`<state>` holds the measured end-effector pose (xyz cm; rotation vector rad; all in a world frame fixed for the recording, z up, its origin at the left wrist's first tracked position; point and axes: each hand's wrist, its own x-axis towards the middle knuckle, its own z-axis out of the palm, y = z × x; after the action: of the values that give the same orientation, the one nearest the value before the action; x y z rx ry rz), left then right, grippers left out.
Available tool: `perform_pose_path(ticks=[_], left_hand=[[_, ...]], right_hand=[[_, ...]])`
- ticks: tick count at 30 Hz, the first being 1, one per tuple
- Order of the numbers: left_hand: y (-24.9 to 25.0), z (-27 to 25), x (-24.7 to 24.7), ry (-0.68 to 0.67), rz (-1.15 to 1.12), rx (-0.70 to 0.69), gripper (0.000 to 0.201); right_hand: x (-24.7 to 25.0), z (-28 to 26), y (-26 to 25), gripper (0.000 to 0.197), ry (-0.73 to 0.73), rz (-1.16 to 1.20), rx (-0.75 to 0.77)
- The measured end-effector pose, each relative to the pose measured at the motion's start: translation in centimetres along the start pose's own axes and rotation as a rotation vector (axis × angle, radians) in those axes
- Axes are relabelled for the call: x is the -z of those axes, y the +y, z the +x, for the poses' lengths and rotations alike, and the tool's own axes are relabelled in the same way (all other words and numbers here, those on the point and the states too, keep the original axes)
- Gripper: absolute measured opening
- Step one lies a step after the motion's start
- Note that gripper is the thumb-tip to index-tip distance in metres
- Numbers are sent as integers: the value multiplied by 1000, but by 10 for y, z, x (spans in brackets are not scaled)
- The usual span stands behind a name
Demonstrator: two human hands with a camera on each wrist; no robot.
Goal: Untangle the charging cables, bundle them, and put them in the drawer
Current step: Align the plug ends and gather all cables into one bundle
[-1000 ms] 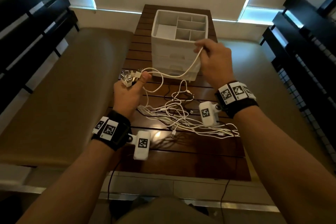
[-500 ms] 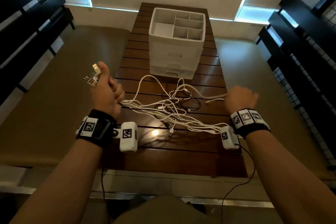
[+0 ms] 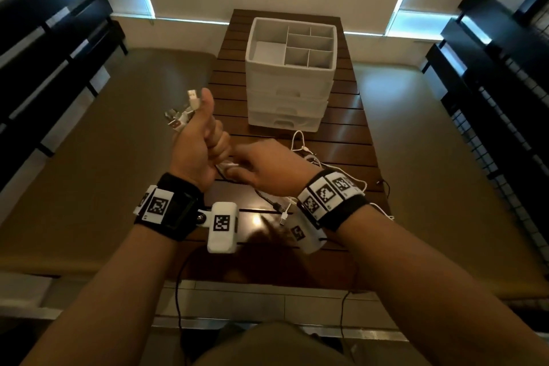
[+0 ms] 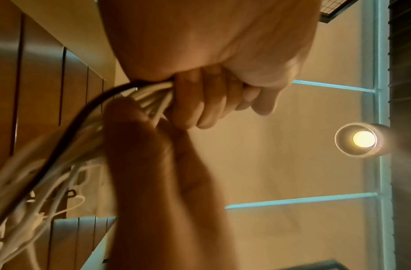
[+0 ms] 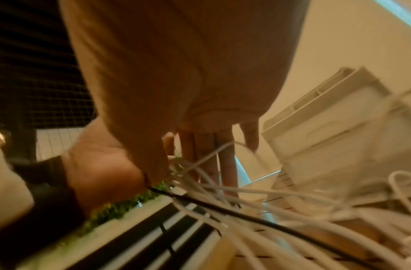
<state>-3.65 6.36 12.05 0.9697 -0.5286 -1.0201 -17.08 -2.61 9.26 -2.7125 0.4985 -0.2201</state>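
Slatted wooden table [image 3: 350, 157], white drawer unit [image 3: 289, 92], loose cables [image 3: 309, 154]

Cables [image 3: 309, 157] before drawer unit [image 3: 289, 92]

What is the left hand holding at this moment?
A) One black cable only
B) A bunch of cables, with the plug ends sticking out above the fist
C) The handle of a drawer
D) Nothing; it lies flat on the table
B: the left hand grips several cables in a fist, and the plug ends stick out above it.
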Motion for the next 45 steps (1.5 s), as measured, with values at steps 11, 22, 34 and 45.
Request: perform_pose_path(ticks=[11,22,34,45], left_hand=[[7,0,24,166,-103,-76,61],[4,2,31,206,-51,-92,61],[4,5,24,224,-77,-76,60],[13,2,5,31,-160,-72,64]], right_hand=[[3,-87,113,43,132,-261,-306],[-5,-152,177,76,35,-455,-622],[27,-99,107,101,-96,52,-473],[-18,22,-23,26,123,91,-167]])
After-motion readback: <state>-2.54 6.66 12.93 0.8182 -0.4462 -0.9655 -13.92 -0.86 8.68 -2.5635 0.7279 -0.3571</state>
